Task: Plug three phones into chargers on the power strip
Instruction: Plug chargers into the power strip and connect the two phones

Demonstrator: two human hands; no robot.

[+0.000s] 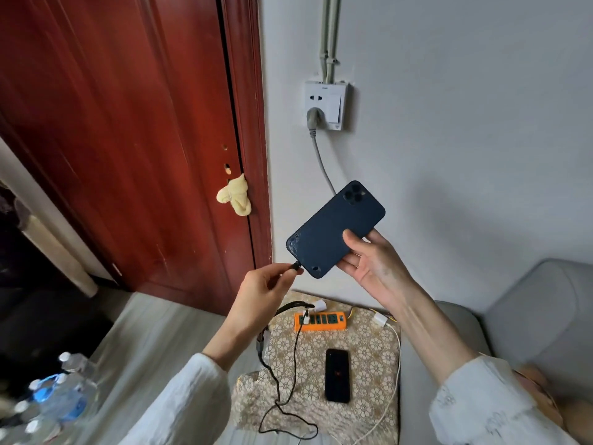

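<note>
My right hand (369,264) holds a dark blue phone (333,229) up in the air, back side toward me, its lower corner cracked. My left hand (266,284) pinches the plug of a black cable (293,358), and the plug's tip touches the phone's bottom edge. The black cable runs down to a white charger in the orange power strip (321,321) on a patterned cloth. A black phone (337,375) lies screen-up on that cloth below the strip. A white cable (398,358) curves along the cloth's right side from another white charger (380,320).
A grey cord runs from the wall socket (325,106) down behind the blue phone. A red wooden door (128,139) stands at left with a yellow cloth (236,199) in its latch. Water bottles (61,393) sit at lower left. A grey cushion (542,316) is at right.
</note>
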